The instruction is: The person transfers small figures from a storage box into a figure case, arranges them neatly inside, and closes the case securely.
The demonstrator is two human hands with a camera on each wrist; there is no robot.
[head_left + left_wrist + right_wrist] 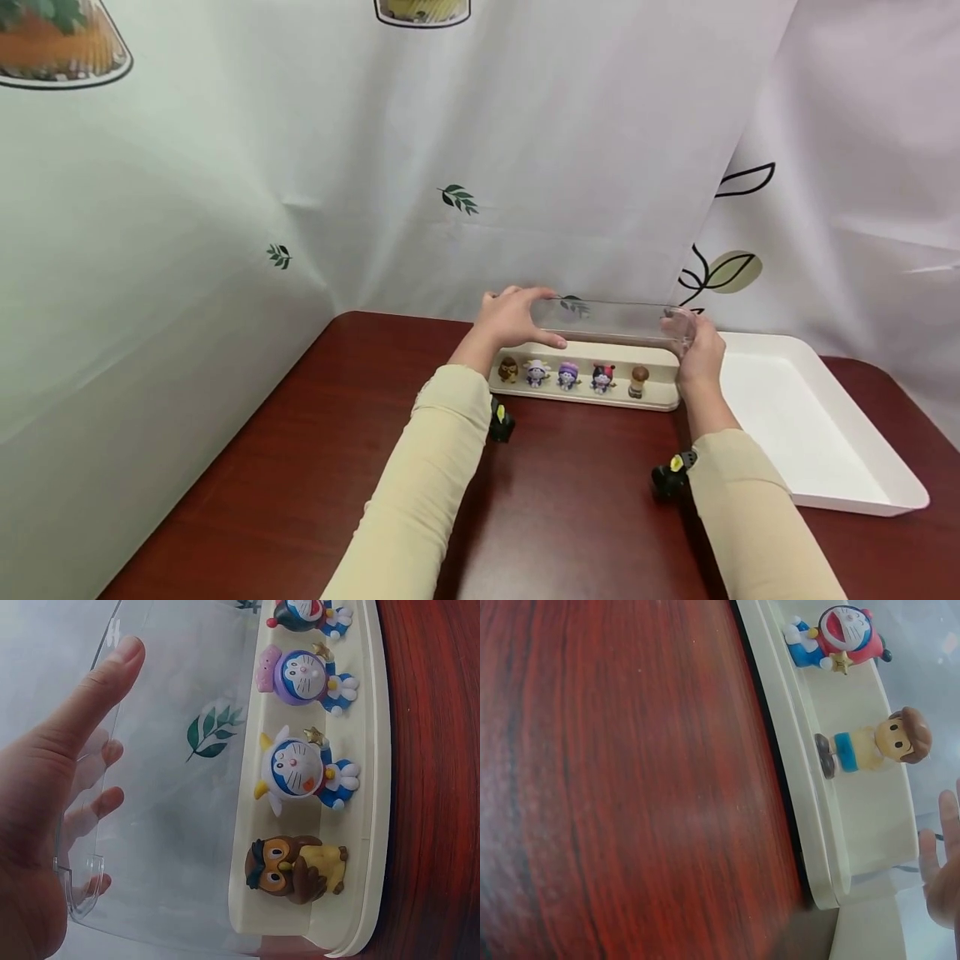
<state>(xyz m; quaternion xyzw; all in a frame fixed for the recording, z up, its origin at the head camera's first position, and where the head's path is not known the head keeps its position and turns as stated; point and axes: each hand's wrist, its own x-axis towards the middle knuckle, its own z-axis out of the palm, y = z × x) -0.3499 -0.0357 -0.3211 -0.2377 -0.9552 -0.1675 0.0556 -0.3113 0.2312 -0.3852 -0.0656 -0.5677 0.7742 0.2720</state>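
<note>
A clear plastic cover (607, 320) is raised above a long cream display base (585, 399). At the cover's left end, my left hand (512, 318) grips it, thumb on the near side and fingers seen through the plastic (172, 825). My right hand (703, 354) holds the right end, only partly showing in the right wrist view. Several small figurines stand in a row on the base: an owl (289, 870), a blue cat in a white horned hood (300, 772), one in a purple hat (307, 677), one in a red-and-black hat (602, 377) and a brown-haired boy (874, 742).
A shallow white tray (802, 417) lies to the right of the base on the dark red wooden table (577, 517). Behind the table hangs a pale curtain (525, 208) with leaf prints. Black wrist cameras (671, 475) sit at both sleeves.
</note>
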